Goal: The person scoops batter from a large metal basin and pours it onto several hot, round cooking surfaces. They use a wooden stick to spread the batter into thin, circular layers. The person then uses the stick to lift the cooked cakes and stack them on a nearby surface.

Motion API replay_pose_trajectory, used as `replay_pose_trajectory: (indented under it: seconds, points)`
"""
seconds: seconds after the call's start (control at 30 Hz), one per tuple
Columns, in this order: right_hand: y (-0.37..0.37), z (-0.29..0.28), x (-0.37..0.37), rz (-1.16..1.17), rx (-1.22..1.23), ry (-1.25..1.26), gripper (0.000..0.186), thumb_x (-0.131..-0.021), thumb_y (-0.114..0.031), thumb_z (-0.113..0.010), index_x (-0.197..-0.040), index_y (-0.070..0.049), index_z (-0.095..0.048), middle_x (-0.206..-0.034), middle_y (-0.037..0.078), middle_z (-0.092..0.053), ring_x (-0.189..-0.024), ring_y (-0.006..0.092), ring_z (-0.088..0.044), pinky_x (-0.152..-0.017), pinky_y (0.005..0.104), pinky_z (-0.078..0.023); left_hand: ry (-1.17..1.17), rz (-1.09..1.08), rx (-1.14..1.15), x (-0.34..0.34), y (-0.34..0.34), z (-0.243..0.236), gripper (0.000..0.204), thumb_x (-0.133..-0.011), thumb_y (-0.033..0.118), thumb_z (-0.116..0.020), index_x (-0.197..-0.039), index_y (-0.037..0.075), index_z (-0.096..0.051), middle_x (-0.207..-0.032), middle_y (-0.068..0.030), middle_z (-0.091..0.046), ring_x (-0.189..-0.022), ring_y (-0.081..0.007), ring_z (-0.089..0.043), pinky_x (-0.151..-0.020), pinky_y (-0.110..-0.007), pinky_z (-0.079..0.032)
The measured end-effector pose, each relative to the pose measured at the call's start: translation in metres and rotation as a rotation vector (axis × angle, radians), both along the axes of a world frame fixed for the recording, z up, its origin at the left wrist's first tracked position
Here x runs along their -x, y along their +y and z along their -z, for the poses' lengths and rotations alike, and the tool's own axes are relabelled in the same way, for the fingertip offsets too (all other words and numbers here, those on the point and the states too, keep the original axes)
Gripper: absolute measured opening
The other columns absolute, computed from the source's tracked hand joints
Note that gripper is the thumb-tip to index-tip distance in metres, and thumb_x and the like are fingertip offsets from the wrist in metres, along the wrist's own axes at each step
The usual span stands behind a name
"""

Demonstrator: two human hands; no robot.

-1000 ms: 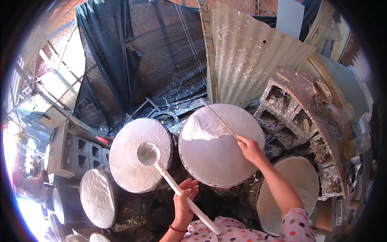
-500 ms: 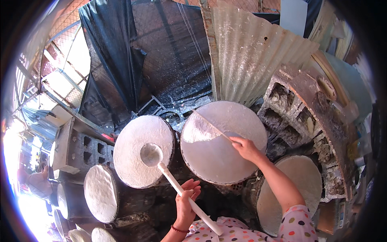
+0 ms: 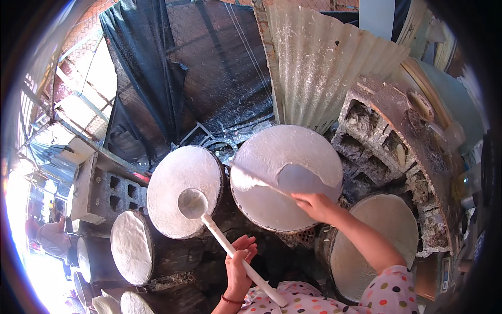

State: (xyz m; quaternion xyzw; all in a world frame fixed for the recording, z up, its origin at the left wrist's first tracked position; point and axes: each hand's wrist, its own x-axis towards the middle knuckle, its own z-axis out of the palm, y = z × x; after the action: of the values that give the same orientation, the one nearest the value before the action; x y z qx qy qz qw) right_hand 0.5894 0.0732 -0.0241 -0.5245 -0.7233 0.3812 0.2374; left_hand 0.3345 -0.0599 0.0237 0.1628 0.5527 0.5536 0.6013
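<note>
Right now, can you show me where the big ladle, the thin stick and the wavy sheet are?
Big ladle (image 3: 218, 236): head view, on the upper part of its pale handle.
Thin stick (image 3: 263, 181): head view, about midway along its visible length.
Wavy sheet (image 3: 324, 68): head view, on its ridged face.

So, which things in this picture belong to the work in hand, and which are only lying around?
In use:
- thin stick, in the right hand
- ladle, in the left hand
- white-coated round surface under the stick

Seemingly only around:
- corrugated sheet, standing behind
- dark cloth, hanging
- hollow block at left
</note>
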Motion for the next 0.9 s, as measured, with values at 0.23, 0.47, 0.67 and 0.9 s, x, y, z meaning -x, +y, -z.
replay_pose_trajectory:
  seconds: [0.23, 0.47, 0.67, 0.9]
  points:
    - [-0.068, 0.037, -0.022, 0.412, -0.069, 0.217, 0.033, -0.092, -0.015, -0.056, -0.124, -0.004, -0.057, -0.117, 0.019, -0.062, -0.108, 0.0298, -0.061, -0.090, 0.0339, -0.048, -0.071, 0.035, 0.004, 0.008, -0.004, 0.004, 0.043, -0.080, 0.006, -0.049, -0.121, -0.005, -0.050, -0.114, -0.0190, -0.060, -0.098, -0.0216, -0.060, -0.093, -0.033, -0.049]
    - [-0.143, -0.003, 0.041, 0.278, -0.091, -0.320, 0.042, -0.088, -0.015, -0.061, -0.129, -0.016, -0.055, -0.082, 0.017, -0.060, -0.077, 0.0368, -0.062, -0.068, 0.0448, -0.051, -0.080, 0.162, -0.043, 0.037, -0.001, -0.003, 0.043, -0.079, 0.005, -0.048, -0.121, -0.005, -0.051, -0.114, -0.0196, -0.059, -0.099, -0.0221, -0.060, -0.095, -0.034, -0.048]
    - [-0.166, 0.040, 0.132, 0.648, -0.192, 0.111, 0.040, -0.091, -0.010, -0.053, -0.131, -0.005, -0.050, -0.094, 0.023, -0.063, -0.079, 0.0397, -0.062, -0.068, 0.0435, -0.049, -0.109, 0.195, -0.050, 0.107, -0.015, 0.005, 0.043, -0.078, 0.003, -0.049, -0.121, -0.005, -0.051, -0.115, -0.0196, -0.059, -0.099, -0.0230, -0.060, -0.094, -0.035, -0.048]
    - [-0.030, 0.072, 0.322, 0.833, -0.019, 0.361, 0.033, -0.096, -0.024, -0.043, -0.118, -0.003, -0.056, -0.101, 0.023, -0.063, -0.096, 0.0391, -0.060, -0.083, 0.0434, -0.046, -0.086, 0.130, -0.028, 0.193, -0.036, 0.011, 0.045, -0.079, 0.007, -0.049, -0.123, -0.003, -0.049, -0.114, -0.0183, -0.058, -0.098, -0.0234, -0.058, -0.091, -0.037, -0.049]
